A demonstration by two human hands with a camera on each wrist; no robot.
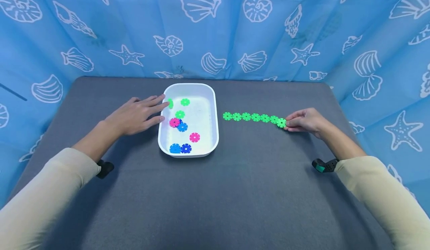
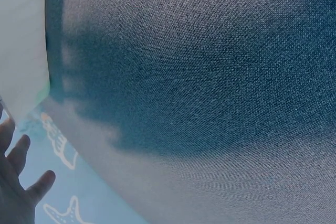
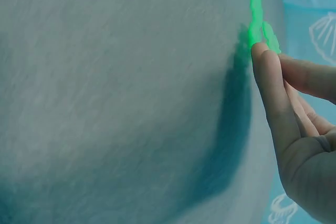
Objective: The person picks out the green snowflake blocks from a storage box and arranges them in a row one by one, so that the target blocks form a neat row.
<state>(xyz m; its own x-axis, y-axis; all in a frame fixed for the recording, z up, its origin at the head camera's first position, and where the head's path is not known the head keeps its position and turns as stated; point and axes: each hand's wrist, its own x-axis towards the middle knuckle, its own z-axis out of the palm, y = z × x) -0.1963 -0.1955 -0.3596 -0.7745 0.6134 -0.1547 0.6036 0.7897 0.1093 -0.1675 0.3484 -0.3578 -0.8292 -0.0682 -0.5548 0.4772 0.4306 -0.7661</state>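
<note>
Several green notched flower-shaped discs (image 1: 246,116) lie in a line on the table to the right of a white plastic tray (image 1: 217,130). At the line's right end my right hand (image 1: 304,121) pinches a green disc (image 1: 281,122) between thumb and fingers; this disc overlaps its neighbour. Seen from the right wrist, a tilted green disc (image 3: 271,37) stands beside the line at the fingertips. My left hand (image 1: 141,113) reaches over the tray's left rim with fingers extended and spread, one fingertip at a green disc (image 1: 170,103) by the wall.
Inside the tray lie more discs: green (image 1: 180,114), pink (image 1: 195,137), light blue (image 1: 175,148) and dark blue (image 1: 186,148), some overlapping. A grey cloth-covered table (image 1: 215,201) spreads underneath. Behind it hangs a blue curtain (image 1: 228,26) with white seashell prints.
</note>
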